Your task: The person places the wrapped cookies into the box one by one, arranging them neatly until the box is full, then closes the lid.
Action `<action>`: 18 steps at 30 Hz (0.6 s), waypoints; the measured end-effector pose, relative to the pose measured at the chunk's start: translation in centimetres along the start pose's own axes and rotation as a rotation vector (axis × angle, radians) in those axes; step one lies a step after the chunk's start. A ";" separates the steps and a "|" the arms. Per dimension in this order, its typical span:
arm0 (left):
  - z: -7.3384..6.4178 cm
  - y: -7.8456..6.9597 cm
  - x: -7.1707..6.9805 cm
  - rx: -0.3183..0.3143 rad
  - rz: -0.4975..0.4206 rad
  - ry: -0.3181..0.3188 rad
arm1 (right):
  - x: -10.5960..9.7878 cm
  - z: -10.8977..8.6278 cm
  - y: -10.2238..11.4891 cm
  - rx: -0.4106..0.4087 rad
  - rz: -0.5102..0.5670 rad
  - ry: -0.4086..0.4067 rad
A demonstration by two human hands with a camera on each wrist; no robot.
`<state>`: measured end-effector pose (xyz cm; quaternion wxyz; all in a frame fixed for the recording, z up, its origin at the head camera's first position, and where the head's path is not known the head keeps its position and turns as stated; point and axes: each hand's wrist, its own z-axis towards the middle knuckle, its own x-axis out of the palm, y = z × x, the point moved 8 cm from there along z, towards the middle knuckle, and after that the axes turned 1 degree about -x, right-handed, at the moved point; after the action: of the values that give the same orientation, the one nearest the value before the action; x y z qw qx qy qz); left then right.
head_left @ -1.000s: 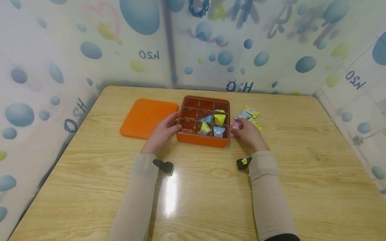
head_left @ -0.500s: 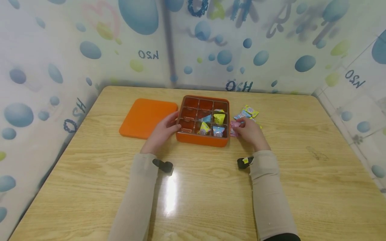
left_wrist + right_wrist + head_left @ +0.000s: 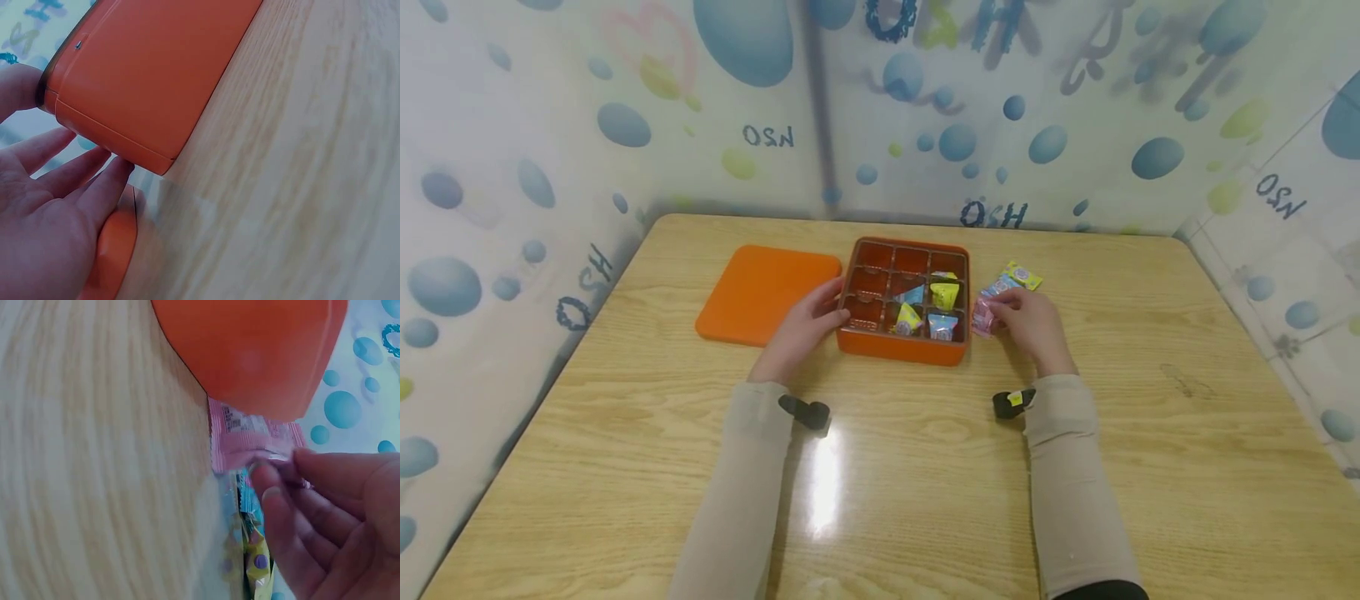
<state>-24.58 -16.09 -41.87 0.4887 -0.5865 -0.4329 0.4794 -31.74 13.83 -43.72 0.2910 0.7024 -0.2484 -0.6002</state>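
Note:
At the left side of an orange divided box (image 3: 901, 349), my left hand (image 3: 805, 332) rests with its thumb on the rim. In the left wrist view its fingers (image 3: 75, 167) reach fairly straight to the side wall. My right hand (image 3: 1032, 327), just right of the box, pinches a small pink candy packet (image 3: 982, 317) between thumb and fingers. The right wrist view shows the pink packet (image 3: 250, 434) close against the box wall. Inside the box are yellow candy packets (image 3: 945, 295) and blue ones (image 3: 942, 327), in the middle and right compartments.
Behind my right hand lie a blue packet (image 3: 1001, 287) and a yellow packet (image 3: 1025, 274). An orange lid (image 3: 763, 287) lies flat left of the box, partly behind my left hand. A patterned wall (image 3: 880, 125) borders the far edge of the wooden table (image 3: 910, 467).
My right hand has drawn slightly to the right and now covers the nearer yellow packet. More of the pink packet shows. The left hand and the box stay in place.

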 end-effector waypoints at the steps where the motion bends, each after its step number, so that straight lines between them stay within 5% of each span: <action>1: 0.0 0.0 0.0 0.001 -0.001 0.001 | -0.1 0.0 0.0 -0.005 0.004 -0.007; 18: -0.1 0.0 -0.1 -0.002 0.002 -0.001 | -2.6 -0.5 -0.3 0.023 0.252 -0.181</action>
<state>-24.50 -16.22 -41.85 0.4877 -0.5870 -0.4330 0.4796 -31.66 15.92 -42.02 0.3326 0.6120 -0.3665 -0.6168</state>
